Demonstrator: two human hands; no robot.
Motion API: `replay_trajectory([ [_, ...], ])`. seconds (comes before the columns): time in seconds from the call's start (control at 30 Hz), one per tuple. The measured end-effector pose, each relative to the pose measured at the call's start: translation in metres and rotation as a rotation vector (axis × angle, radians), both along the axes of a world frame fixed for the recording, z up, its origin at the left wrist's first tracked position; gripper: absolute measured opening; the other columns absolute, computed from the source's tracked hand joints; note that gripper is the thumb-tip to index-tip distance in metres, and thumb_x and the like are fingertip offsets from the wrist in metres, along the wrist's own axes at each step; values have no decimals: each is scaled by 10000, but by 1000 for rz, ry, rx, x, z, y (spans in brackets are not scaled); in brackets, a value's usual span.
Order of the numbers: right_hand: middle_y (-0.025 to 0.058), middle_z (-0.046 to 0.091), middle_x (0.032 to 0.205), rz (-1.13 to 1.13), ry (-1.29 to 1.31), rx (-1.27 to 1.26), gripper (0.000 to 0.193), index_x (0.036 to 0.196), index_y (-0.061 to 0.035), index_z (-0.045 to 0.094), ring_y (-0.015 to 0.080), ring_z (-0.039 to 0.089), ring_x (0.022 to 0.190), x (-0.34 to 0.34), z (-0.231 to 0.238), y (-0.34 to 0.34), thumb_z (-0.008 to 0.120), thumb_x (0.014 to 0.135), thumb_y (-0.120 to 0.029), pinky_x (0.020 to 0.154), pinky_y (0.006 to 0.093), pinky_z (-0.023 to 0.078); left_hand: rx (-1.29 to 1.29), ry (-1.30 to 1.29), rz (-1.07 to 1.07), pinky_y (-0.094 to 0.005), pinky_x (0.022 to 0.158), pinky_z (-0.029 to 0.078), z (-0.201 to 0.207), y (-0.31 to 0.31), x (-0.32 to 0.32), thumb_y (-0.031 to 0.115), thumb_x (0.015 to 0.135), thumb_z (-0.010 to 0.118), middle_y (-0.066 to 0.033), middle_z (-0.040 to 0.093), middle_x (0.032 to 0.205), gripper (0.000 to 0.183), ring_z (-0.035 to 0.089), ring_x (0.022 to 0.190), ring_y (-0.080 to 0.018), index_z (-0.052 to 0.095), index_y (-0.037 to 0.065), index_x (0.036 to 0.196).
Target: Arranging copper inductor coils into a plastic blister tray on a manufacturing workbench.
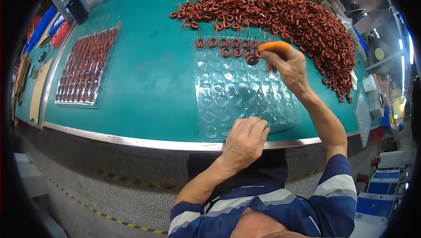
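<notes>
While the left hand (244,140) presses flat on the near edge of the clear tray (232,93), fingers curled and grasping nothing, the right hand (285,65) reaches to the tray's far right corner. Its grip is pinched on a coil (252,60), held at the tray's second row; an orange cot (274,46) covers one fingertip. The tray lies on the green worktop (149,76), its near edge close to the metal rim. One row of coils (223,43) fills the far pockets, with a few more begun in the second row just beside the right hand; the remaining pockets show bare. Beyond the tray a big heap of coils (289,14) curves toward the right. Well apart on the left sits a full tray (85,67), its coils standing in rows.
</notes>
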State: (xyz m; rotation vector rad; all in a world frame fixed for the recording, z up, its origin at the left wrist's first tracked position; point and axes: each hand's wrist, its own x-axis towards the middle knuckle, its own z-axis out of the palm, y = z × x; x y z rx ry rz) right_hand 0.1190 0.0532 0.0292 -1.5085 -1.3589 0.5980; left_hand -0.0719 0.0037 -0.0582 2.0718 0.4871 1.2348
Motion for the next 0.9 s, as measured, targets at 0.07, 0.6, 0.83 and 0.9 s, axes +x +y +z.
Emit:
replay_trajectory([
  [0.07,25,654,748,50,-9,-12,171,1042,10,676,55,569,613,-3,-11,24,638,902,-79,554,200,452,-22,-24,-17,-384,702,448,2,0,-3,34,805,676,-127,613,896,189,590,799,-295,582,12,967],
  [0.6,133,710,853,364,-429,-17,166,988,-18,684,237,699,761,-10,-36,111,653,862,-122,690,328,548,-60,-8,-48,-373,697,451,4,0,-2,34,814,675,-124,617,890,164,599,796,-289,596,2,955],
  [0.83,165,657,966,171,-785,244,407,1191,9,559,313,654,681,2,-48,101,671,856,-193,592,389,533,-65,26,-34,-369,698,457,6,-1,0,9,820,662,-126,636,872,125,613,779,-295,602,12,929],
  [0.9,146,615,983,104,-885,389,439,1190,14,553,292,628,605,7,-41,85,695,840,-209,475,351,503,-75,23,-15,-365,699,459,6,-3,1,8,825,656,-124,640,868,117,616,771,-293,603,13,929],
])
